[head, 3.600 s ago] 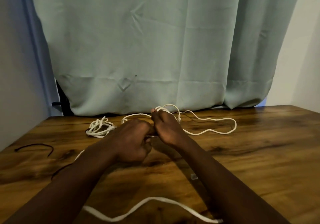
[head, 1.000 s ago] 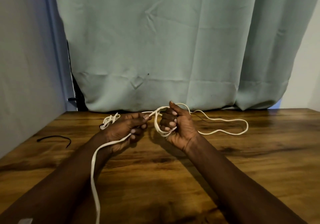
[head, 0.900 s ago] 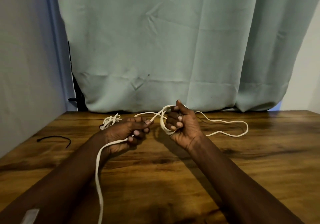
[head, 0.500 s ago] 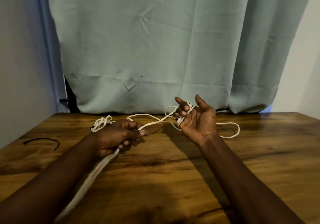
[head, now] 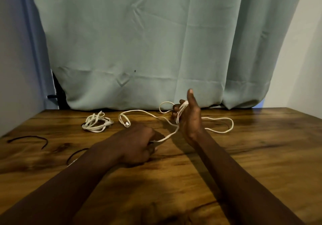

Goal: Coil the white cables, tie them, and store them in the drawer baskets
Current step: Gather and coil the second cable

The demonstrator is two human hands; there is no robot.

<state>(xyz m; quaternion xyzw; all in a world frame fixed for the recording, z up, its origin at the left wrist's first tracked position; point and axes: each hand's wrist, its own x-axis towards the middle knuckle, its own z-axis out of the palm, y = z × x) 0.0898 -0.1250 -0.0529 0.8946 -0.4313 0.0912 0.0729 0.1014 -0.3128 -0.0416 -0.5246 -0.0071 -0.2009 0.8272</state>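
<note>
A long white cable point(head: 217, 130) lies in loose loops across the back of the wooden table point(head: 261, 155). My right hand point(head: 189, 118) is raised, thumb up, with turns of this cable wound around its fingers. My left hand point(head: 137, 143) is fisted low over the table, pinching a taut strand that runs up to the right hand. The cable's plug end point(head: 127, 124) rests on the table just behind the left hand. A second white cable point(head: 96, 123), bundled, lies at the back left.
A thin black tie point(head: 29, 138) lies at the left edge, and another black tie point(head: 76, 154) shows beside my left forearm. A green curtain point(head: 139, 50) hangs right behind the table. No drawer or basket is in view.
My left hand has drawn back toward me and lower, pulling the strand tight. My right hand has turned edge-on with the thumb up, the cable still wound on its fingers.
</note>
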